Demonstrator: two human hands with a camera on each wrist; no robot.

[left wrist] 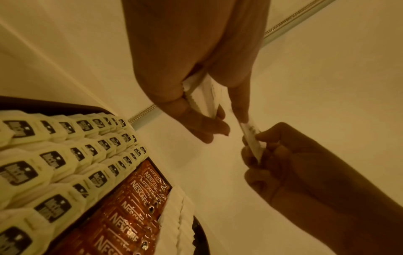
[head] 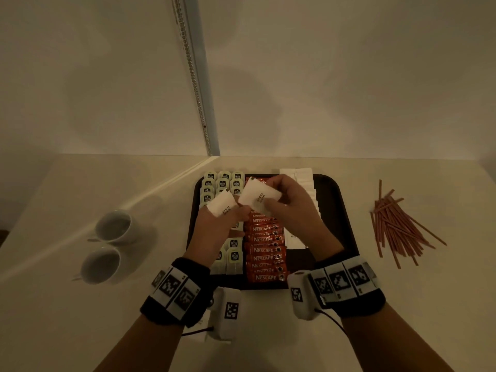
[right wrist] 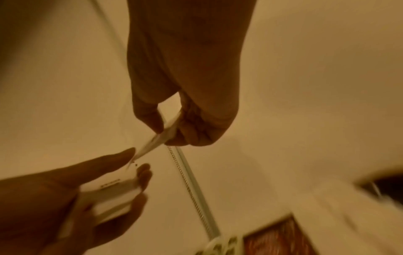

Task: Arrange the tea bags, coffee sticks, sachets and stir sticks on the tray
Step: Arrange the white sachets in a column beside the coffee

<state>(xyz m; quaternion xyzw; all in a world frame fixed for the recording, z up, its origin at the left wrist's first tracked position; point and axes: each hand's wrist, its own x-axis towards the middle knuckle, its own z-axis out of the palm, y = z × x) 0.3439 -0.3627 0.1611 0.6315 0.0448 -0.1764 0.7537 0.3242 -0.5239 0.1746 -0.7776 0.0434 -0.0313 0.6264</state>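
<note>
the left hand (head: pixel 214 224) pinches a small stack of flat white paper sugar sachets (head: pixel 222 207) between thumb and curled fingers, and the right hand (head: pixel 292 208) pinches one more thin sachet (head: pixel 259 198) just beside it, both above the dark tray (head: pixel 346 218) with rounded corners. on the tray lie rows of pale square tea bags (head: pixel 222 181), a column of glossy red coffee sticks (head: pixel 264 249) and a row of white sachets (head: pixel 303 175). thin reddish stir sticks (head: pixel 397 224) lie in a loose pile on the smooth table (head: pixel 402 304) right of the tray, and two round white cups (head: pixel 107 245) lie left.
</note>
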